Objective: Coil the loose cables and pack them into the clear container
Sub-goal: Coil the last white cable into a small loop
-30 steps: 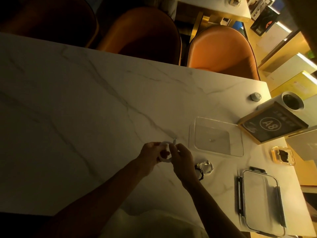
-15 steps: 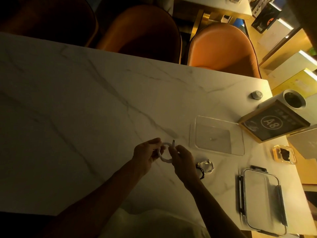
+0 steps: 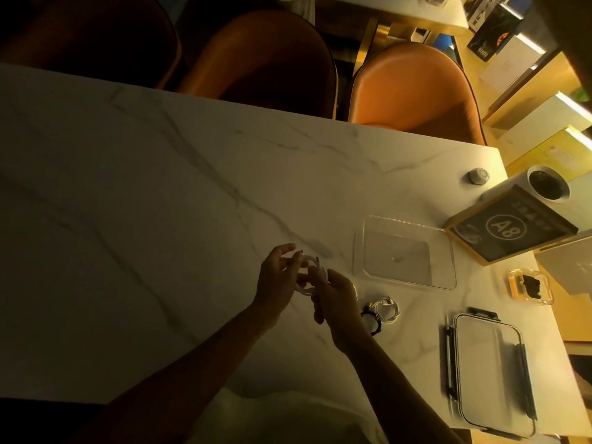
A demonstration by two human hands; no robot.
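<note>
**Head view: a small cable coil held between both hands above a marble table**

Head camera, dim amber light. The left hand [image 3: 278, 277] and right hand [image 3: 336, 299] meet above the marble table [image 3: 160, 203], with a white cable coil [image 3: 310, 276] between them. The left fingers [image 3: 286, 251] are loosely spread and curved round the loop's left side; whether they press on it cannot be told. The right hand closes on the coil's right side, thumb and fingers pinching it, though the contact itself is shadowed. A short dark tip stands up at the top of the loop; its kind is unclear. Just right of the right wrist, a second bundle of coiled cables [image 3: 381, 310], white with a dark band, lies on the table, partly hidden by the hand. Further right stands the clear container [image 3: 448, 251], open, with only a tiny speck visible on its floor. Its lid [image 3: 490, 373], with dark clips, lies nearer the table edge, its lower corner blurred. A framed sign marked A8 [image 3: 509, 225] and a small amber dish [image 3: 530, 286] sit near the right edge.
</note>
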